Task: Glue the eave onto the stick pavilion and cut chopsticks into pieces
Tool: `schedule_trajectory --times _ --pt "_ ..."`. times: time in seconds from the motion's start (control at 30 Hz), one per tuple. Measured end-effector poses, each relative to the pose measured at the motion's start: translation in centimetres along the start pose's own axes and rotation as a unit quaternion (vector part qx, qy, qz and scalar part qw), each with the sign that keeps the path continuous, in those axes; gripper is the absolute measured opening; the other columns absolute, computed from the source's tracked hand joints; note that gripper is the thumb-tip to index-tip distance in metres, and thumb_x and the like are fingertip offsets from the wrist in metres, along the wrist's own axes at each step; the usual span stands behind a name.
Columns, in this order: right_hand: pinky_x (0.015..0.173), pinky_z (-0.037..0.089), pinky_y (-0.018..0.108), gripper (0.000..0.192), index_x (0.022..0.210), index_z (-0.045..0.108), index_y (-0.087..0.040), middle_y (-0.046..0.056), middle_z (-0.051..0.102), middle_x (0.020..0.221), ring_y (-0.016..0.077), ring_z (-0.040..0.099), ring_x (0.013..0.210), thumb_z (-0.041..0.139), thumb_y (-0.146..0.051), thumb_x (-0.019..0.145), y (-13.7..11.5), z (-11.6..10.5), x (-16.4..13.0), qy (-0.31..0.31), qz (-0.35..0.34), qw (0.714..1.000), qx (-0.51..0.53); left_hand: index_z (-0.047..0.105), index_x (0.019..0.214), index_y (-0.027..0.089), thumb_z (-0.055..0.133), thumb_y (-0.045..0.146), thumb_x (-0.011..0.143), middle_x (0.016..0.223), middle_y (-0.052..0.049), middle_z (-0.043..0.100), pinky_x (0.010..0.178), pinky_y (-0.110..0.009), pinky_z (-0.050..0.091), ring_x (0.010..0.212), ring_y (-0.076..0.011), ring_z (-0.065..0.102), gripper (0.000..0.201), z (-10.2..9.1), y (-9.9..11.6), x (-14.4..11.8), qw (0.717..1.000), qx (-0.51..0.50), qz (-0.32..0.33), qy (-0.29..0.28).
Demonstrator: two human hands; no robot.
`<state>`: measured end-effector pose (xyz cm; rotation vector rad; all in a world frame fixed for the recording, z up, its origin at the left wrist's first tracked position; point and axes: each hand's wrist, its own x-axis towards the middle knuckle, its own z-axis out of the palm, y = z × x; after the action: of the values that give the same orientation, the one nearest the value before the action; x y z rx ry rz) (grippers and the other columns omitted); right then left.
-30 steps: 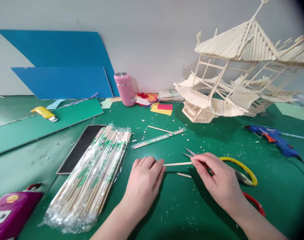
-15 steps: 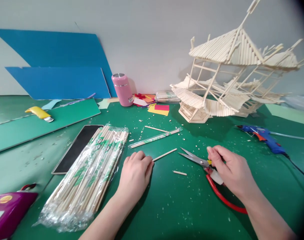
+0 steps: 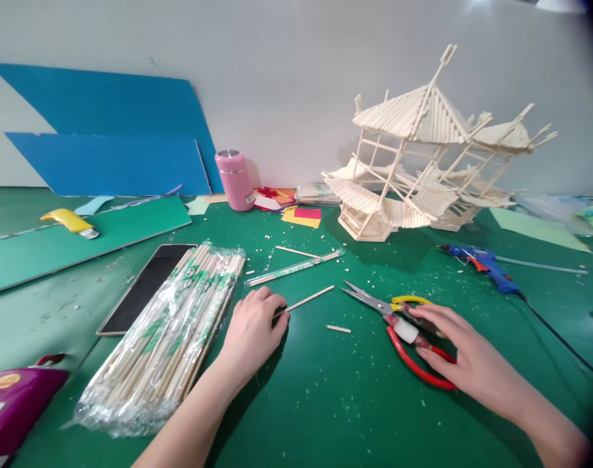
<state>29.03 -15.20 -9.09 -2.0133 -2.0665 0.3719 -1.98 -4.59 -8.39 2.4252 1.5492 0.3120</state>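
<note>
My left hand (image 3: 258, 324) rests on the green table, its fingers closed on one end of a thin wooden chopstick (image 3: 310, 298) that points up and to the right. A short cut piece of chopstick (image 3: 339, 329) lies in front of the scissors' tips. The scissors (image 3: 387, 311), with one yellow and one red handle, lie on the table with blades slightly parted. My right hand (image 3: 460, 348) is spread at their handles, thumb and fingers apart; whether it touches them is hard to tell. Behind stands a pavilion model (image 3: 413, 162) built of wooden sticks.
Left of my left hand lies a plastic pack of wrapped chopsticks (image 3: 170, 344), over a black tablet (image 3: 147, 289). A blue glue gun (image 3: 484, 263) with its cord lies right. Further back are a pink flask (image 3: 235, 181), a yellow cutter (image 3: 70, 221) and blue boards (image 3: 111, 162).
My right hand has loosened from a closed grip on the scissors' handles and spread its fingers; both handles now show. The left hand still holds the chopstick. The view has shifted slightly.
</note>
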Motion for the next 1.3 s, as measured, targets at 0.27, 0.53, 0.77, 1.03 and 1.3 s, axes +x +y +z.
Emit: schedule_trajectory --times 0.27,0.53,0.77,1.03,1.3 --pt "0.088 0.043 0.042 0.041 0.115 0.047 -0.026 0.007 0.047 0.122 0.0274 0.049 0.108 0.050 -0.032 0.075 4.4 -1.6 1.2 0.020 -0.013 1.000 -0.019 0.060 0.081 0.019 0.043 0.024 0.079 0.080 -0.004 0.055 0.067 -0.027 0.039 0.076 -0.0175 0.053 0.017 -0.1 0.0 0.0 1.000 0.011 -0.001 -0.003" --pt "0.081 0.044 0.037 0.021 0.103 0.051 -0.024 0.006 0.057 0.102 0.0209 0.053 0.094 0.046 -0.024 0.082 -5.6 -1.4 2.8 0.096 -0.094 0.991 0.021 0.059 0.080 0.019 0.042 0.023 0.080 0.079 -0.004 0.054 0.066 -0.028 0.038 0.078 -0.0184 0.052 0.018 -0.4 0.1 -0.2 1.000 0.020 0.005 -0.005" --pt "0.066 0.046 0.033 0.016 0.090 0.054 -0.019 0.005 0.056 0.082 0.0189 0.054 0.077 0.039 -0.014 0.086 -11.3 2.8 5.0 -0.017 -0.206 0.978 -0.031 0.057 0.078 0.019 0.041 0.022 0.080 0.081 -0.005 0.055 0.067 -0.029 0.037 0.081 -0.0194 0.052 0.017 -0.4 0.2 -0.4 0.999 0.034 0.004 0.001" --pt "0.061 0.044 0.030 0.017 0.084 0.054 -0.017 0.004 0.056 0.077 0.0177 0.054 0.069 0.040 -0.007 0.083 -9.1 1.9 5.3 -0.056 -0.221 0.960 -0.163 0.055 0.070 0.018 0.037 0.016 0.080 0.077 -0.005 0.055 0.064 -0.027 0.036 0.077 -0.0181 0.052 0.021 -0.5 0.3 -0.5 0.999 0.045 0.005 -0.007" --pt "0.059 0.040 0.029 0.018 0.082 0.052 -0.018 0.005 0.058 0.075 0.0185 0.055 0.070 0.035 -0.016 0.085 -3.0 -2.3 11.8 0.042 -0.128 0.968 -0.211 0.055 0.069 0.018 0.039 0.015 0.078 0.075 -0.005 0.056 0.063 -0.026 0.036 0.074 -0.0173 0.053 0.019 -1.0 0.3 -0.3 0.999 0.036 0.008 -0.025"
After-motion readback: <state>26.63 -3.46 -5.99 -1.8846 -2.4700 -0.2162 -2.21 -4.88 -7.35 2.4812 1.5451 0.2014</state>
